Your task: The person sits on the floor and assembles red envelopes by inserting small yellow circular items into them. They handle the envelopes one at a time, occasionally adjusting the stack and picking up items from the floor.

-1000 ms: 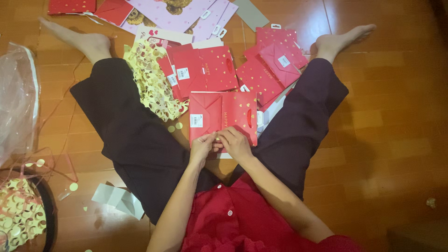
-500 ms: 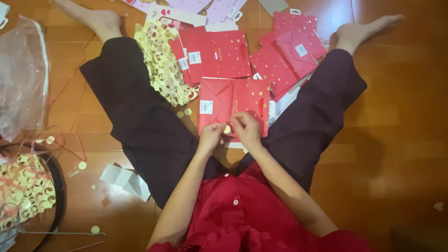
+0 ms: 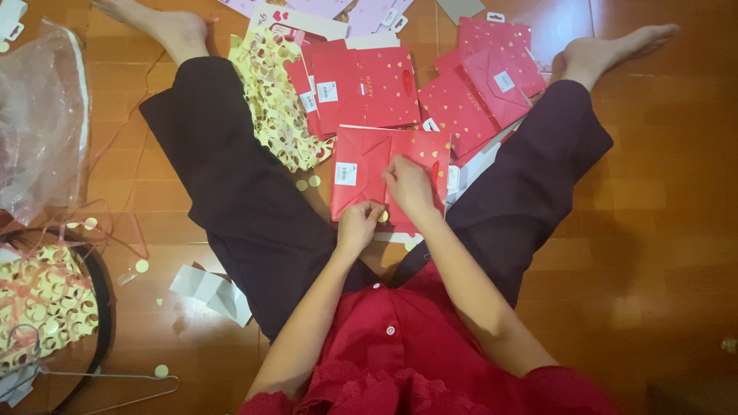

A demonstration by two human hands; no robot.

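Observation:
I sit on a wooden floor with my legs spread. A flat red paper gift bag (image 3: 361, 165) with gold dots and a white sticker lies between my knees. My left hand (image 3: 357, 224) pinches its near bottom edge. My right hand (image 3: 409, 184) presses on the bag's middle, fingers curled on the fold. More flat red bags (image 3: 369, 84) lie just beyond it.
A pile of red bags (image 3: 480, 88) sits at the far right by my foot. Cream and gold patterned bags (image 3: 273, 107) lie to the left. A clear plastic wrapper (image 3: 42, 115), a wire hanger (image 3: 115, 384), white paper scraps (image 3: 211, 288) and gold confetti lie at the left.
The view has shifted down and to the right. My right hand has moved up onto the middle of the bag while my left hand stays at its near edge.

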